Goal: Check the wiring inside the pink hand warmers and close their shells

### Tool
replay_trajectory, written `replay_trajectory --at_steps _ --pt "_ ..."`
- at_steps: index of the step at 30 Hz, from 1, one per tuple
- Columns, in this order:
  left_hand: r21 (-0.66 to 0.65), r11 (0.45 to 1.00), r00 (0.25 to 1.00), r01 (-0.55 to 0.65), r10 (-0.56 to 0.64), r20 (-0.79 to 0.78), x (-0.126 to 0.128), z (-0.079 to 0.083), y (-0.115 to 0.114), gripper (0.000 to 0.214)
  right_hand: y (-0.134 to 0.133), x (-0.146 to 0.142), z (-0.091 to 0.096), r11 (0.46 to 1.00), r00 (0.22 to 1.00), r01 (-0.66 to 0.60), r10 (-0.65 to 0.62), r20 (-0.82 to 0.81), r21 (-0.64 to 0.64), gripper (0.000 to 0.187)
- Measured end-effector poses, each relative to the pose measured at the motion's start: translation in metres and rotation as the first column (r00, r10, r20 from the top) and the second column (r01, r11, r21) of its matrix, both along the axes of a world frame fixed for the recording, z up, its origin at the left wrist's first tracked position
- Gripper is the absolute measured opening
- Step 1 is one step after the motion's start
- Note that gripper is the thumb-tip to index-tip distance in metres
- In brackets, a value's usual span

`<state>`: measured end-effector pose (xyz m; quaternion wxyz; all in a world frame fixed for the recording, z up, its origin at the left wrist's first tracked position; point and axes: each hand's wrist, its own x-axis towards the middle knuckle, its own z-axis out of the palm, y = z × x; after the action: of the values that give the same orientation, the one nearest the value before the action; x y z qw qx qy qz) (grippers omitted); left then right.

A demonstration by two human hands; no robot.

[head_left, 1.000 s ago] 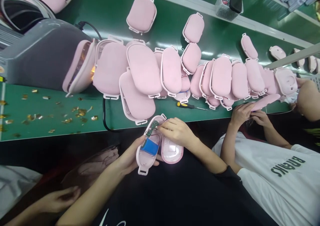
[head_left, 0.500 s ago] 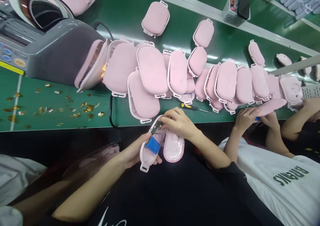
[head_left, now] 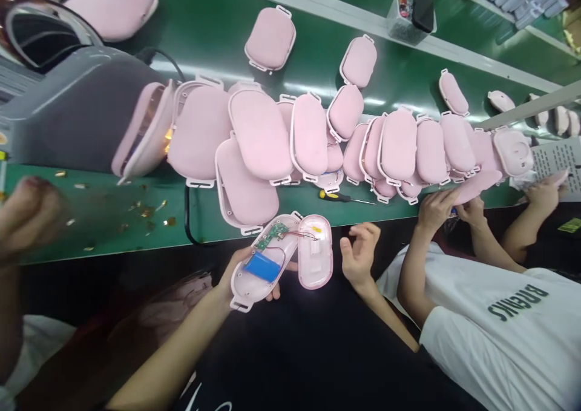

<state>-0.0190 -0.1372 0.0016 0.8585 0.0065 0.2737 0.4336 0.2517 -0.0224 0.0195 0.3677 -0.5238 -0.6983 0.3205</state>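
My left hand (head_left: 236,272) grips an opened pink plastic case half (head_left: 245,285) from beneath, its fingertips showing at the far side. Inside the case lie a blue battery pack (head_left: 263,267) and a green circuit board (head_left: 272,235). Thin wires run from the board to the other pink case half (head_left: 315,259), which sits alongside to the right, its inner face up. To the right of that half, my right hand (head_left: 361,250) is in the air, fingers loosely curled and apart from the thumb, holding nothing.
Many pink cases (head_left: 263,135) lie in an overlapping row along the green table (head_left: 318,29). A yellow-and-black screwdriver (head_left: 336,197) lies near the front edge. A grey tape dispenser (head_left: 82,108) stands left, near gold scraps (head_left: 146,211). Co-workers' hands (head_left: 433,211) work at right; another person's blurred hand (head_left: 31,217) is at left.
My right hand has let go of the circuit board and moved right, away from the case. The case half has tilted flatter, showing board and battery. A co-worker's hand has appeared at left.
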Motion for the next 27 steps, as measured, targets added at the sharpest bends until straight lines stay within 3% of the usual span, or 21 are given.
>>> replay_trajectory --at_steps 3,5,7,10,14,17,21,27 --pt "0.024 0.999 0.999 0.032 -0.031 -0.043 0.002 -0.001 0.0 0.083 -0.028 0.004 -0.007 0.983 0.994 -0.106 0.104 -0.021 -0.148 0.038" --pt "0.039 0.999 0.989 0.036 -0.03 -0.142 0.006 0.002 -0.002 0.081 -0.033 0.0 -0.005 0.944 0.977 -0.214 0.21 -0.041 -0.251 0.04" --pt "0.055 0.998 0.968 0.007 0.007 -0.252 0.011 0.006 -0.005 0.076 -0.031 -0.003 0.004 0.907 0.96 -0.276 0.273 -0.055 -0.318 0.041" --pt "0.109 0.991 0.919 -0.073 0.11 -0.378 0.022 0.015 -0.01 0.077 -0.025 -0.006 0.024 0.903 0.968 -0.244 0.25 -0.032 -0.354 0.039" --pt "0.229 0.96 0.784 -0.161 0.266 -0.561 0.033 0.03 -0.009 0.099 -0.021 -0.017 0.047 0.954 0.924 -0.243 0.284 0.257 -0.177 0.058" --pt "0.219 0.956 0.733 -0.193 0.289 -0.615 0.036 0.037 -0.005 0.101 -0.02 -0.031 0.057 0.925 0.829 -0.38 0.341 0.444 0.0 0.062" --pt "0.194 0.96 0.671 -0.204 0.281 -0.686 0.033 0.036 -0.004 0.101 -0.02 -0.045 0.067 0.895 0.773 -0.447 0.378 0.51 0.015 0.068" --pt "0.211 0.965 0.662 -0.154 0.259 -0.704 0.032 0.03 -0.007 0.097 -0.025 -0.055 0.072 0.867 0.764 -0.498 0.429 0.482 0.017 0.069"
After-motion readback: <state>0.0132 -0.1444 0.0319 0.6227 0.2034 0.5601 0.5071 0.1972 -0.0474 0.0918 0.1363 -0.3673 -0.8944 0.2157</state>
